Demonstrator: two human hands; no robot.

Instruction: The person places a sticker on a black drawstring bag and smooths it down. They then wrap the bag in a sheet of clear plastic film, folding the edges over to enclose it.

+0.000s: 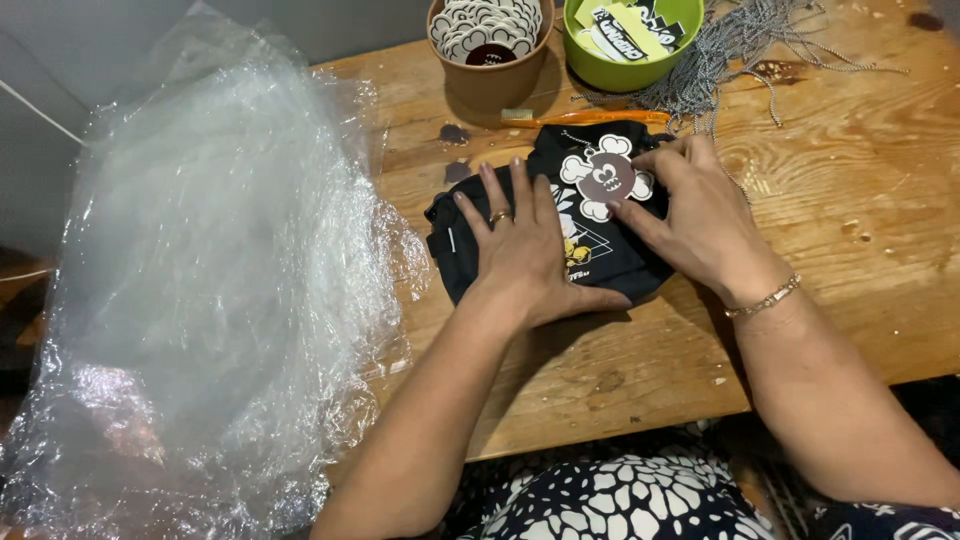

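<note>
A folded black garment (600,250) with a printed design lies on the wooden table (640,360). On top of it sits a flower-shaped paper tag (606,178), dark brown with white lobes. My left hand (520,245), wearing a ring, lies flat on the left part of the garment with fingers spread. My right hand (700,220), with a bracelet at the wrist, rests on the right part, and its fingertips touch the tag's right edge.
A large heap of clear plastic bags (210,300) covers the table's left side. A brown cup (488,50) of round tags and a green bowl (630,40) of cards stand at the back, beside a pile of ball chains (730,55). An orange tool (590,117) lies behind the garment.
</note>
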